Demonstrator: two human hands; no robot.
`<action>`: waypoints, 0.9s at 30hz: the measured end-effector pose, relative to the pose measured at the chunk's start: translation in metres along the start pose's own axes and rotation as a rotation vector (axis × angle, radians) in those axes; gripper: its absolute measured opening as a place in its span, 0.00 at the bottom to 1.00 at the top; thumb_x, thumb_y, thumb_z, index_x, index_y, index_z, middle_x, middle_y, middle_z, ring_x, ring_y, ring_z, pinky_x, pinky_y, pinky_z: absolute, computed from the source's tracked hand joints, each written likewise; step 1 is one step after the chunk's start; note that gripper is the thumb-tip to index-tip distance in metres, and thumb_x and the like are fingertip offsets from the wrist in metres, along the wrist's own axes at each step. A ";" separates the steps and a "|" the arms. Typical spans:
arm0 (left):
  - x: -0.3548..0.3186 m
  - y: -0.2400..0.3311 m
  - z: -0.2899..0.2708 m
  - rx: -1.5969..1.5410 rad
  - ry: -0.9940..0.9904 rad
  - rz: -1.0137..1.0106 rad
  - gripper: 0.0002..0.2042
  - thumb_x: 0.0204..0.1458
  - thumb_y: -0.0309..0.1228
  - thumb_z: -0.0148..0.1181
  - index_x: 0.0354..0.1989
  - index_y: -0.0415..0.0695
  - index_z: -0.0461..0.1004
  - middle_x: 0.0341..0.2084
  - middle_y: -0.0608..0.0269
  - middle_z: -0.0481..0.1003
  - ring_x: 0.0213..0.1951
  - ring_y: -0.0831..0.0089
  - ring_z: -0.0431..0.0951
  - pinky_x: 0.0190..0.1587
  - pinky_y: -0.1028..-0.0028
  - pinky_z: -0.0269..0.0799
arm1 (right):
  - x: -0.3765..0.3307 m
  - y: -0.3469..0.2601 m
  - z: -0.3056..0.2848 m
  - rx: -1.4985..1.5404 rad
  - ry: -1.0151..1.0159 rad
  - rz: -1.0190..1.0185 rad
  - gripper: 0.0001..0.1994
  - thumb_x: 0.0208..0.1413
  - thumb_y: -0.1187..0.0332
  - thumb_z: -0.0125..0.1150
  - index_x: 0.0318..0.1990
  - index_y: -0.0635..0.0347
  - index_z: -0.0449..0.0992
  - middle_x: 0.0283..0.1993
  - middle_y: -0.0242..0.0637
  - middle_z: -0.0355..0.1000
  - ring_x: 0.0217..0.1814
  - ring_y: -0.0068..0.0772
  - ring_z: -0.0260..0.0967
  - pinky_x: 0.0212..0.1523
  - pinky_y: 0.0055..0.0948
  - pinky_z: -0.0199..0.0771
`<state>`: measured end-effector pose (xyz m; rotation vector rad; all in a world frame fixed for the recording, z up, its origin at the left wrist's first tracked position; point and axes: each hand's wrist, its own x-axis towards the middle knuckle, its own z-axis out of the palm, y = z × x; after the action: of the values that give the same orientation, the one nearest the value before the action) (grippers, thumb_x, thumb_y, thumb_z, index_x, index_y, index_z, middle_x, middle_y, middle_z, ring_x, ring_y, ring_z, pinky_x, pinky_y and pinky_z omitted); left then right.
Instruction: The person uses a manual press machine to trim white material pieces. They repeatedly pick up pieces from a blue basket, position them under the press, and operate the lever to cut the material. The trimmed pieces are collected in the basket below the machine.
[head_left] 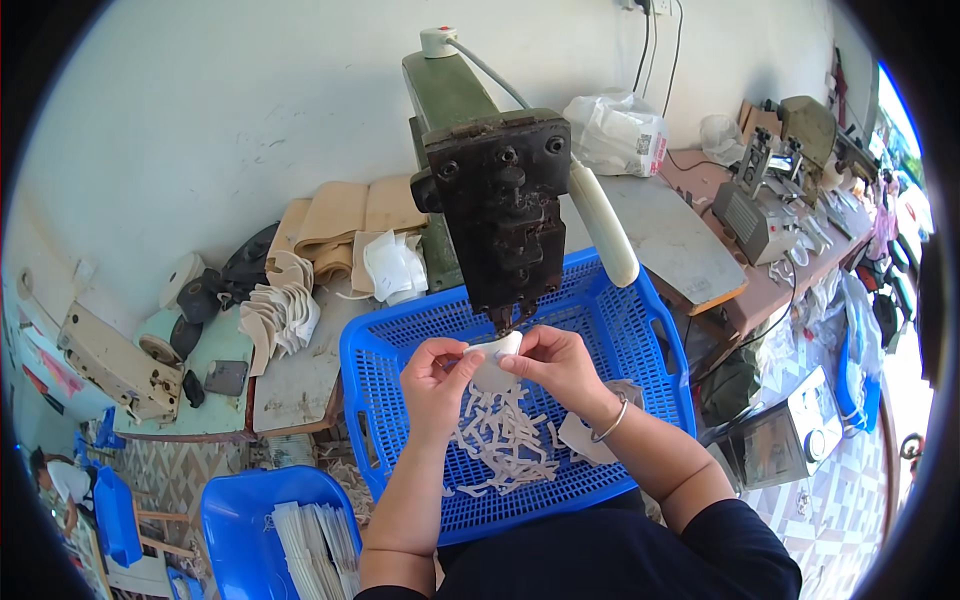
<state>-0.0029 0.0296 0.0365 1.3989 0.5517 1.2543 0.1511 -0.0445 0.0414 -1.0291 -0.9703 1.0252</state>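
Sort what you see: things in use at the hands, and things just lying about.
In use:
- white piece, pinched by left hand and right hand
- green-and-black machine above
- blue basket with white scraps below

Apparently lying about:
- white plastic bag
- brown sheets
- beige sewing machine

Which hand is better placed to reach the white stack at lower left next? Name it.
Probably the left hand: nearer the white stack; the right hand must cross over. Both hold the white piece.

Left hand (pixel 437 378) and right hand (pixel 556 368) pinch a small white piece (pixel 493 374) between them, just below the dark machine head (pixel 500 215)! Underneath, white strips (pixel 503 440) litter a blue basket (pixel 352 385), and pale stacks (pixel 305 548) sit in the blue chair (pixel 238 530).
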 end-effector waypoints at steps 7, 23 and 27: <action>-0.027 -0.036 -0.029 -0.717 -0.027 -0.220 0.04 0.52 0.21 0.55 0.34 0.44 0.68 0.34 0.62 0.73 0.37 0.73 0.75 0.39 0.75 0.73 | -0.015 0.036 -0.019 -0.816 -0.113 -0.518 0.20 0.41 0.65 0.71 0.41 0.62 0.73 0.39 0.34 0.72 0.46 0.25 0.68 0.49 0.26 0.67; -0.031 -0.016 0.007 0.795 -0.231 0.342 0.04 0.44 0.32 0.63 0.28 0.49 0.74 0.27 0.69 0.74 0.46 0.65 0.70 0.59 0.50 0.43 | -0.017 -0.011 -0.010 -0.538 -0.095 -0.015 0.15 0.40 0.67 0.71 0.33 0.65 0.73 0.26 0.31 0.72 0.26 0.16 0.65 0.27 0.18 0.66; -0.007 0.012 0.016 0.896 -0.207 0.524 0.06 0.41 0.32 0.65 0.25 0.51 0.73 0.25 0.72 0.74 0.44 0.67 0.71 0.58 0.52 0.45 | -0.010 0.007 -0.023 -0.191 -0.103 0.038 0.11 0.47 0.70 0.66 0.35 0.66 0.74 0.29 0.30 0.73 0.27 0.14 0.66 0.28 0.16 0.67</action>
<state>0.0047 0.0136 0.0481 2.5193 0.6603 1.2863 0.1696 -0.0574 0.0277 -1.1646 -1.1539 1.0399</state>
